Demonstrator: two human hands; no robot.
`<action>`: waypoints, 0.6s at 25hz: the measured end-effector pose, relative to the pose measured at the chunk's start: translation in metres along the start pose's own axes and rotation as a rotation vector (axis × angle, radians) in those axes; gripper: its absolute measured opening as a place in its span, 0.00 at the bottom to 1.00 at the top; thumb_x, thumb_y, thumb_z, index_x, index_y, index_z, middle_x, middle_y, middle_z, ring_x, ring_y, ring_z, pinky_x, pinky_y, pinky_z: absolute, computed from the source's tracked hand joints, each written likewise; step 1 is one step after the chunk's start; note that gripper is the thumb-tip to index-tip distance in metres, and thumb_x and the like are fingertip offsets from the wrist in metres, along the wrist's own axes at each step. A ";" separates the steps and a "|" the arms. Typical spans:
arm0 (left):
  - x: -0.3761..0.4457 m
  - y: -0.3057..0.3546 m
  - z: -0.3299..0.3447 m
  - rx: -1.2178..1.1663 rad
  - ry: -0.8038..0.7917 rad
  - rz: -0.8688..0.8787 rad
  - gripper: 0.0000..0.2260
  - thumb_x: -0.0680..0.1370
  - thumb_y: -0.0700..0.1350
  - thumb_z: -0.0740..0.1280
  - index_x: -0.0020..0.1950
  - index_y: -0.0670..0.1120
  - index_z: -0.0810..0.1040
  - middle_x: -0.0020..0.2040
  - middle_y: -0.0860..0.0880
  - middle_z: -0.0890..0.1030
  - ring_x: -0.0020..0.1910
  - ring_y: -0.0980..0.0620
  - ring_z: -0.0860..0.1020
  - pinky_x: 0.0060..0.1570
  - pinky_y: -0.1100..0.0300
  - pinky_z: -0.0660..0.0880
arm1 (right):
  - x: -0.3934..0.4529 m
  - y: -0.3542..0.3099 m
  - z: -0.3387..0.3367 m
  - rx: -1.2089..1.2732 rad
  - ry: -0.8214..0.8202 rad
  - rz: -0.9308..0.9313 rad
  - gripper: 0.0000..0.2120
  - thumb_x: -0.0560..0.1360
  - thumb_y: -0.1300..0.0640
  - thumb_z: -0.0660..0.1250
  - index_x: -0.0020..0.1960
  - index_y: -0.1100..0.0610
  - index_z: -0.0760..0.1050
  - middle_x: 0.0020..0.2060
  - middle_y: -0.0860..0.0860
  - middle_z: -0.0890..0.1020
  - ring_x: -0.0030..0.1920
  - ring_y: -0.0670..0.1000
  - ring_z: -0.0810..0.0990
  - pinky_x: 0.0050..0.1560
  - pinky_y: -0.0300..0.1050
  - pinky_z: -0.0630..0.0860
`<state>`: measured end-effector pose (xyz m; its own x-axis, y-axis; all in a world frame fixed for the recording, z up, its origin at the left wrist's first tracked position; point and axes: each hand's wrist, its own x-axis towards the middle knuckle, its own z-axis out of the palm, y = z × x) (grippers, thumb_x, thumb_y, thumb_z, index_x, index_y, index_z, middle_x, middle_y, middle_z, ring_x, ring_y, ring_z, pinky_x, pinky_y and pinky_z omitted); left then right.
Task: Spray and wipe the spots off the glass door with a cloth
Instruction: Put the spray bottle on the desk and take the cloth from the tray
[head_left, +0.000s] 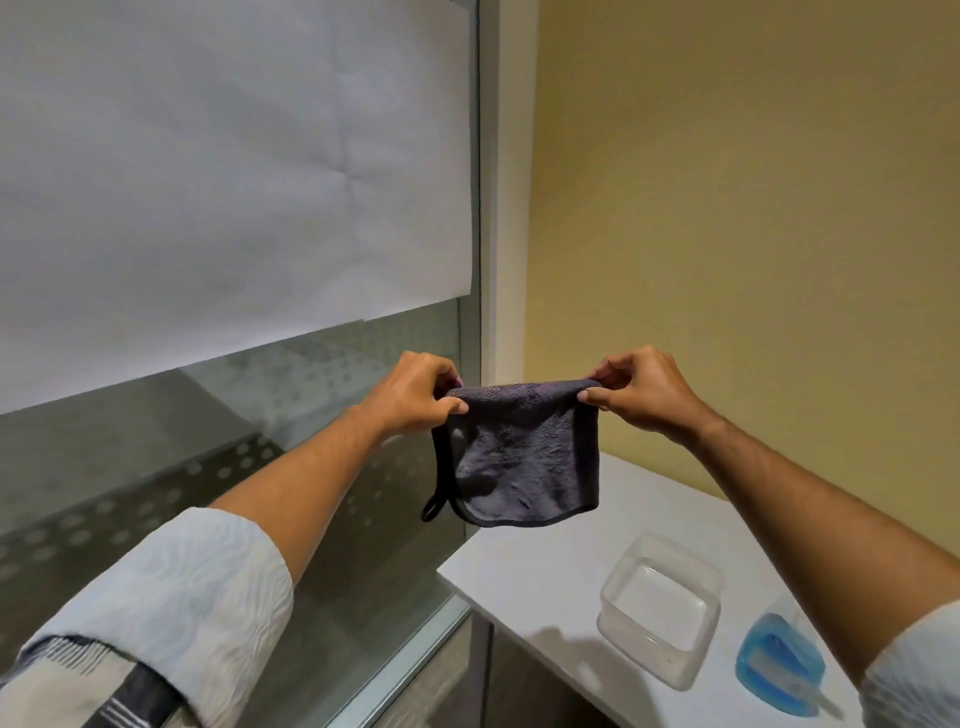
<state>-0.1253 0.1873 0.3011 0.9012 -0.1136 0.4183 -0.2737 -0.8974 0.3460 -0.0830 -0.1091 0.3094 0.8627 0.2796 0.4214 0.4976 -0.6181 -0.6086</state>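
Note:
A dark grey cloth (524, 452) with a small loop at its lower left hangs spread in front of me. My left hand (413, 395) pinches its upper left corner and my right hand (641, 389) pinches its upper right corner. The glass door (218, 447) fills the left side, with a dotted pattern seen through its lower pane. A blue spray bottle (779, 662) lies at the lower right on the white counter (545, 566), partly hidden by my right forearm.
White paper (234, 171) covers the upper part of the glass. A metal door frame (485, 208) runs down beside a yellow wall (753, 208). A clear plastic container (660, 608) stands on the counter next to the bottle.

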 end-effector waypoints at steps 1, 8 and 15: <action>-0.013 -0.007 -0.013 0.013 0.016 -0.032 0.08 0.69 0.48 0.77 0.44 0.46 0.83 0.34 0.55 0.79 0.34 0.59 0.76 0.33 0.68 0.70 | 0.002 -0.011 0.009 0.026 -0.023 -0.020 0.06 0.67 0.57 0.78 0.43 0.56 0.85 0.34 0.49 0.86 0.34 0.43 0.83 0.40 0.37 0.78; -0.129 -0.060 -0.109 0.124 0.126 -0.269 0.10 0.67 0.50 0.79 0.41 0.46 0.84 0.32 0.52 0.80 0.31 0.59 0.76 0.31 0.68 0.68 | 0.003 -0.115 0.085 0.245 -0.203 -0.176 0.05 0.67 0.59 0.79 0.41 0.56 0.84 0.30 0.47 0.85 0.32 0.43 0.84 0.34 0.34 0.78; -0.281 -0.092 -0.211 0.148 0.165 -0.586 0.08 0.68 0.46 0.79 0.42 0.46 0.83 0.36 0.50 0.83 0.35 0.55 0.80 0.36 0.63 0.76 | -0.029 -0.245 0.174 0.388 -0.434 -0.312 0.03 0.68 0.62 0.77 0.41 0.58 0.85 0.31 0.52 0.86 0.35 0.51 0.86 0.39 0.44 0.84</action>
<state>-0.4242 0.3916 0.3287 0.8207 0.4718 0.3224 0.3104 -0.8417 0.4418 -0.2146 0.1620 0.3292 0.5906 0.7236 0.3574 0.6567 -0.1735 -0.7339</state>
